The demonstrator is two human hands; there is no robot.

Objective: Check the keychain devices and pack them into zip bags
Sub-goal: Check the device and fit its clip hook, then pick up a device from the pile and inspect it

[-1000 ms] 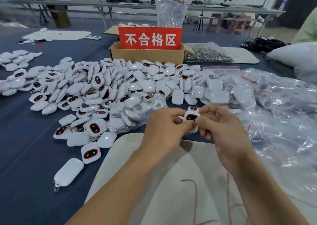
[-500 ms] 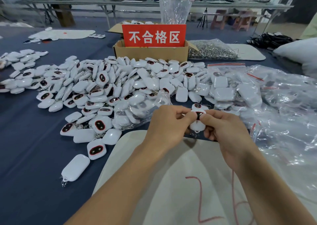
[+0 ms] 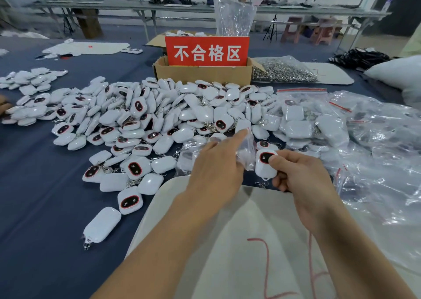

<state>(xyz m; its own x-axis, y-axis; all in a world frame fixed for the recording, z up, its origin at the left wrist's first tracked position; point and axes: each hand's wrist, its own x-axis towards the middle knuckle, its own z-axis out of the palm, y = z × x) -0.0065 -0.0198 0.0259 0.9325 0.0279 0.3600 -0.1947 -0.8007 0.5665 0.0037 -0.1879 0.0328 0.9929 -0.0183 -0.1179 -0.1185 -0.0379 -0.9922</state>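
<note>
My right hand [image 3: 298,175] grips one white keychain device [image 3: 265,165], thumb on its dark red-rimmed face, its metal clasp hanging below. My left hand [image 3: 216,164] is apart from it, index finger stretched forward, pinching a small clear piece of plastic film or bag [image 3: 247,149] just left of the device. A big heap of white keychain devices [image 3: 159,118] covers the blue table beyond my hands. Clear zip bags [image 3: 376,139] with red seals, some holding devices, lie at the right.
A cardboard box [image 3: 202,74] with a red sign stands behind the heap. A bag of metal key rings [image 3: 284,70] lies to its right. A white mat [image 3: 227,241] with red marks is under my forearms. A smaller device pile [image 3: 29,86] sits far left.
Both hands held the device together before. Now my left hand has let go of it and moved up-left with a clear plastic piece, while the right hand alone keeps the device.
</note>
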